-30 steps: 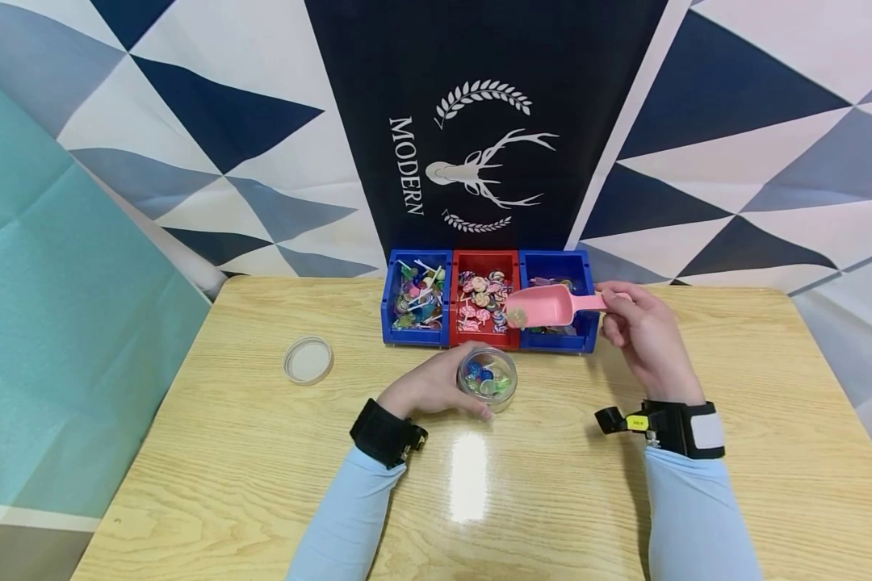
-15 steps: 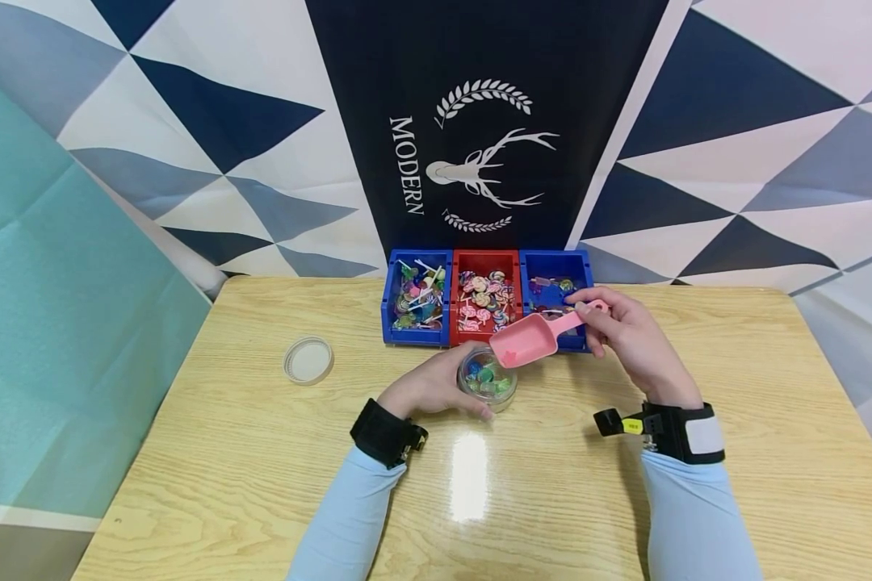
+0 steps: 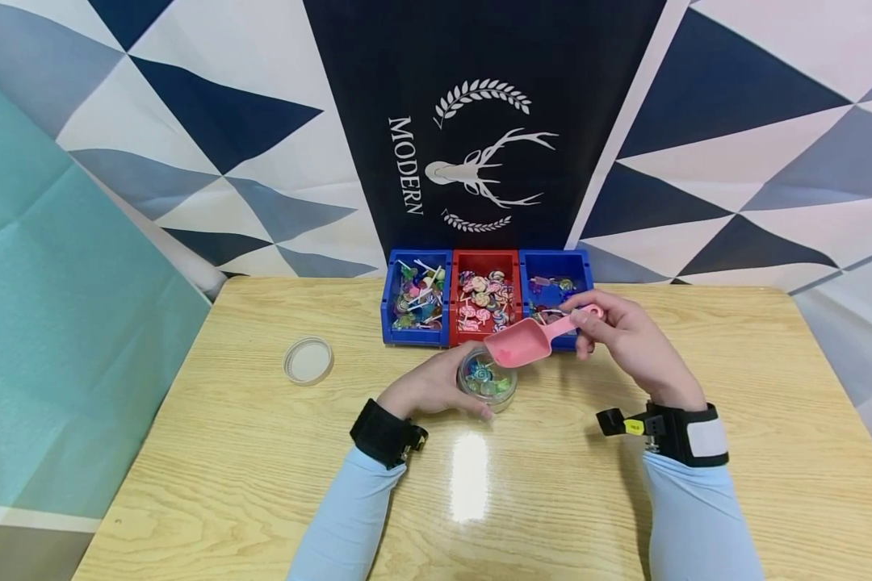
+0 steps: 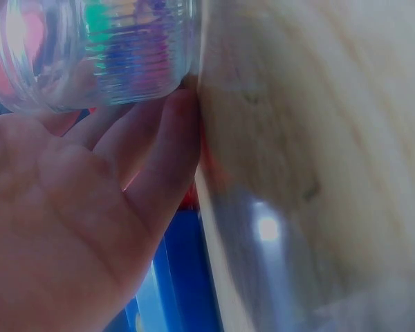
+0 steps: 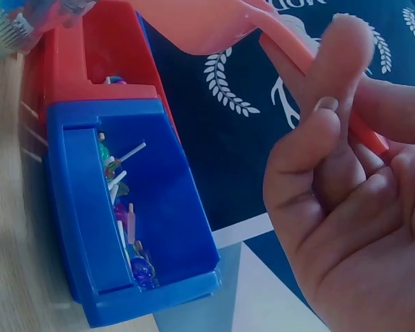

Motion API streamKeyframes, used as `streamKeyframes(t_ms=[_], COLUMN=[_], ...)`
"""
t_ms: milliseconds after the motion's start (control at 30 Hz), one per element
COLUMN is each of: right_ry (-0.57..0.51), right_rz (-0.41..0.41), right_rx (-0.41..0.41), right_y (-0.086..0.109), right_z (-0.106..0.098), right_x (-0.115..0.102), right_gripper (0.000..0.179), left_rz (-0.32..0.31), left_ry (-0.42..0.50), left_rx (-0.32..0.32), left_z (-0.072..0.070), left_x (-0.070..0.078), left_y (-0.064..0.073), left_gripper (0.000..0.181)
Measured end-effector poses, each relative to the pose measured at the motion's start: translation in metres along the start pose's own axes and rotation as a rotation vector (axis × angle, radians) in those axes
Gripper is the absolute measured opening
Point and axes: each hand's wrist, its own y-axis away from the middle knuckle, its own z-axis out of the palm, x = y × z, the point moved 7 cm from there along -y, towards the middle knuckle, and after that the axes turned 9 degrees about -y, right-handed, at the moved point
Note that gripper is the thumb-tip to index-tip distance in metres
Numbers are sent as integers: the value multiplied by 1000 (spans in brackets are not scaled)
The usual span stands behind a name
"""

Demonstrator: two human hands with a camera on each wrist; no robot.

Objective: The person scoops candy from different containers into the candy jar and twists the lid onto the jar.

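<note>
A clear round jar [image 3: 512,392] stands on the table with small colourful candy-like pieces [image 3: 483,374] inside. My left hand [image 3: 432,387] holds it from the left, thumb on the near side and fingers round the far side; the left wrist view has these fingers against the ribbed wall of the jar [image 4: 135,72]. My right hand [image 3: 628,343] pinches the handle of a pink scoop [image 3: 523,342] between thumb and fingers. The scoop tilts down to the left, its lip over the jar's far rim. A small pink piece seems to lie in its bowl.
Behind the jar stand a left blue bin [image 3: 387,315], a red bin [image 3: 485,260] and a right blue bin [image 3: 555,266], side by side, with mini lollipops and similar pieces. A round lid [image 3: 308,361] lies on the left. A patterned backdrop [image 3: 494,48] rises behind the table.
The scoop has come from above the right blue bin leftward and nearer, tipping over the jar. Pieces have dropped from it into the jar. My left hand has kept still.
</note>
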Motion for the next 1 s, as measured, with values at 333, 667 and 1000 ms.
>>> streamKeyframes(t_ms=[333,667,1000], right_ry=[79,124,340], right_rz=[32,82,-19], right_rx=[-36,-115,-132], right_y=[2,7,16], right_z=[1,9,19], right_x=[-4,-10,-35], right_gripper=[25,34,33], left_rz=[7,1,-18], left_ry=[1,16,17], left_rx=[4,-1,-2], left_z=[0,0,1], left_x=[0,-1,-2], left_y=[0,0,0], left_gripper=[93,92,91])
